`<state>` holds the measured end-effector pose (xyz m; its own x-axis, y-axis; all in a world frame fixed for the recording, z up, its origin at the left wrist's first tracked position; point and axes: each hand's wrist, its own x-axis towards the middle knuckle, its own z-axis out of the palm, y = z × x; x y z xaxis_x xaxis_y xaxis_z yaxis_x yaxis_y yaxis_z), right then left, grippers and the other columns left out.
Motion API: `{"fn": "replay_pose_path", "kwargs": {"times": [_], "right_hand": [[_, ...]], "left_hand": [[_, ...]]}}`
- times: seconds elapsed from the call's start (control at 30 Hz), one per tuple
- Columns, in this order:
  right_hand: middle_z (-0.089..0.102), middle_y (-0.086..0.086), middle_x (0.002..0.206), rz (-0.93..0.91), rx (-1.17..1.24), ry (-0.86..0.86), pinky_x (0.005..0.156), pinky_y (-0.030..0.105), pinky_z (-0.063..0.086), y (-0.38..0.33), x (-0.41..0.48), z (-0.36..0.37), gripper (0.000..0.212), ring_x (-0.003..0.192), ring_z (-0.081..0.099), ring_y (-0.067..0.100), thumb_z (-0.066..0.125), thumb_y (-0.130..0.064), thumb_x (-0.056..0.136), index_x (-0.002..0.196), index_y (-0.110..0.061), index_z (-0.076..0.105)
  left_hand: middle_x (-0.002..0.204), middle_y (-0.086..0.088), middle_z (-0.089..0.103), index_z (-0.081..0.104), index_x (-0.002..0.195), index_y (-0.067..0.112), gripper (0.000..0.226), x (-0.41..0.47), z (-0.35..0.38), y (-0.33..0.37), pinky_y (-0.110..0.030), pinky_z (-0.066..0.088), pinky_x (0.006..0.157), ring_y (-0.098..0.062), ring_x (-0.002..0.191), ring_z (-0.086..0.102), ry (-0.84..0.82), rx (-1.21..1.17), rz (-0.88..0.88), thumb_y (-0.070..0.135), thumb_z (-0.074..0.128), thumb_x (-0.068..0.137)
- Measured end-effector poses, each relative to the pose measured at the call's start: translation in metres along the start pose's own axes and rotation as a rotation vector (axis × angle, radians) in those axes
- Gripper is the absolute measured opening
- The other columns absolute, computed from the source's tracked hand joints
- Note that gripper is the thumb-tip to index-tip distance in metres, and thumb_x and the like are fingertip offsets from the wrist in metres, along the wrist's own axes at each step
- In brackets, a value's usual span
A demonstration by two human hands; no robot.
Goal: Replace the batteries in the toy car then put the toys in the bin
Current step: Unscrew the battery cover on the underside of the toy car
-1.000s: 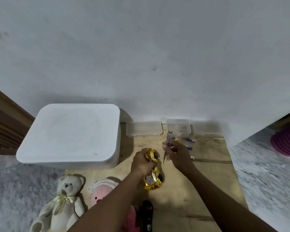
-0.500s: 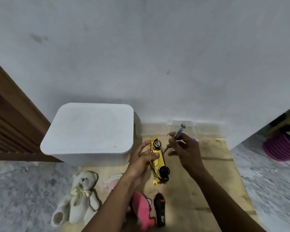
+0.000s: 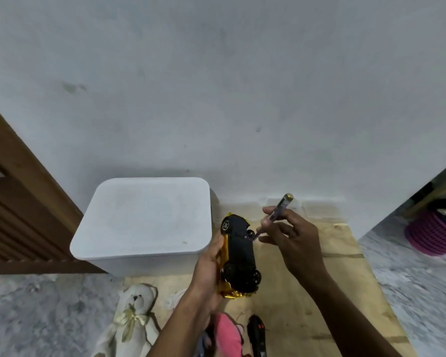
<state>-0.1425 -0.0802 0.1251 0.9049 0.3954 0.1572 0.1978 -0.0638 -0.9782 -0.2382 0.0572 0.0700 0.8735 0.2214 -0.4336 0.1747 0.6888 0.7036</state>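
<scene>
Far left: brown slatted wooden door [image 3: 13, 222], grey carpet [image 3: 44, 313] in front of it.

White bin [image 3: 144, 220], lid on, stands against the wall, just left of the hands. Cream teddy bear [image 3: 134, 318] lies on its back in front of the bin, half on the carpet.

Left hand [image 3: 208, 269] grips the toy car [image 3: 240, 253] from the car's left flank. The thumb lies along the gold side; the fingers curl behind the body, out of sight.

Toy car: long axis runs from person to wall, the far end leaning slightly left. Which end is the nose I cannot tell. It is turned belly-up, the black underside facing the camera. It is held in the air above the wooden board [image 3: 307, 292], between the two hands and just right of the bin's near corner. Gold chrome bodywork shows along the left edge and at the near end. One silver-spoked wheel shows at the far end, two black wheels at the near end.

Below the car: a pink plush toy [image 3: 227, 333], partly hidden by the left forearm, and a black remote control [image 3: 258, 336] flat on the board.

Screwdriver [image 3: 277, 213] slants up and right, its tip on the underside at the car's right edge, its gold cap highest. Right hand [image 3: 296, 240] pinches the shaft between thumb and fingers, just right of the car.

Clear plastic boxes [image 3: 319, 210] sit along the wall. Far right: a magenta ribbed object [image 3: 433, 235] on the floor.
</scene>
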Motion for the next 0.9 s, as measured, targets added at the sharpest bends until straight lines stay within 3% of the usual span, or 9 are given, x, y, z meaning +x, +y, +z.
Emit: {"fn": "replay_pose_path", "kwargs": {"times": [0.07, 0.13, 0.2, 0.27, 0.47, 0.57, 0.73, 0.9], "right_hand": [[0.072, 0.007, 0.103, -0.014, -0.005, -0.010, 0.070, 0.044, 0.063, -0.003, 0.001, 0.001, 0.020, 0.083, 0.075, 0.022, 0.065, -0.007, 0.091, 0.100, -0.024, 0.068], [0.071, 0.005, 0.102, -0.017, 0.025, -0.013, 0.068, 0.043, 0.063, -0.005, 0.002, 0.001, 0.019, 0.082, 0.074, 0.023, 0.066, -0.005, 0.091, 0.099, -0.022, 0.068], [0.071, 0.004, 0.103, -0.020, 0.050, -0.011, 0.067, 0.043, 0.063, -0.007, 0.002, 0.001, 0.018, 0.081, 0.074, 0.025, 0.066, -0.003, 0.091, 0.099, -0.019, 0.069], [0.071, 0.004, 0.105, -0.015, 0.067, -0.008, 0.066, 0.043, 0.063, -0.008, 0.002, 0.002, 0.017, 0.080, 0.074, 0.026, 0.065, -0.002, 0.091, 0.099, -0.017, 0.070], [0.073, -0.004, 0.103, -0.002, 0.113, -0.002, 0.065, 0.041, 0.063, -0.009, 0.002, 0.001, 0.014, 0.078, 0.073, 0.026, 0.066, -0.003, 0.090, 0.096, -0.014, 0.071], [0.074, -0.003, 0.101, -0.005, 0.111, -0.006, 0.064, 0.037, 0.063, -0.010, 0.000, 0.002, 0.015, 0.078, 0.074, 0.024, 0.065, -0.002, 0.091, 0.099, -0.014, 0.071], [0.075, -0.011, 0.098, 0.014, 0.122, -0.020, 0.063, 0.035, 0.062, -0.009, -0.003, 0.002, 0.015, 0.078, 0.074, 0.024, 0.064, -0.001, 0.091, 0.101, -0.011, 0.070], [0.074, -0.010, 0.103, 0.024, 0.125, -0.016, 0.063, 0.035, 0.063, -0.009, -0.005, 0.001, 0.015, 0.080, 0.075, 0.024, 0.064, -0.001, 0.091, 0.101, -0.011, 0.070]], "left_hand": [[0.117, -0.016, 0.074, 0.070, 0.123, 0.017, 0.054, -0.003, -0.002, 0.000, -0.052, 0.053, 0.099, -0.034, 0.109, 0.071, 0.023, 0.016, -0.043, 0.056, 0.042, 0.099], [0.122, -0.019, 0.071, 0.067, 0.125, 0.018, 0.052, -0.004, -0.003, 0.003, -0.057, 0.051, 0.101, -0.038, 0.113, 0.068, 0.003, 0.037, -0.018, 0.057, 0.053, 0.095], [0.124, -0.020, 0.068, 0.062, 0.129, 0.021, 0.050, -0.003, -0.003, 0.006, -0.060, 0.051, 0.099, -0.041, 0.115, 0.065, -0.017, 0.080, 0.054, 0.043, 0.067, 0.084], [0.123, -0.018, 0.069, 0.062, 0.127, 0.023, 0.050, -0.001, -0.002, 0.007, -0.060, 0.052, 0.097, -0.041, 0.114, 0.065, -0.019, 0.120, 0.103, 0.033, 0.068, 0.078], [0.116, -0.010, 0.074, 0.065, 0.124, 0.029, 0.044, -0.005, 0.001, 0.007, -0.033, 0.060, 0.078, -0.030, 0.105, 0.072, 0.077, 0.187, 0.274, 0.011, 0.068, 0.084], [0.119, -0.010, 0.073, 0.062, 0.127, 0.036, 0.050, -0.008, 0.002, 0.006, -0.029, 0.060, 0.072, -0.030, 0.106, 0.071, 0.115, 0.215, 0.299, 0.001, 0.064, 0.091], [0.124, -0.010, 0.071, 0.060, 0.126, 0.050, 0.054, -0.015, 0.005, 0.006, -0.029, 0.060, 0.077, -0.026, 0.110, 0.071, 0.101, 0.260, 0.320, 0.006, 0.066, 0.094], [0.129, 0.000, 0.070, 0.056, 0.131, 0.049, 0.054, -0.018, 0.006, 0.005, -0.044, 0.057, 0.097, -0.023, 0.116, 0.069, 0.079, 0.304, 0.320, 0.007, 0.063, 0.096]]}}
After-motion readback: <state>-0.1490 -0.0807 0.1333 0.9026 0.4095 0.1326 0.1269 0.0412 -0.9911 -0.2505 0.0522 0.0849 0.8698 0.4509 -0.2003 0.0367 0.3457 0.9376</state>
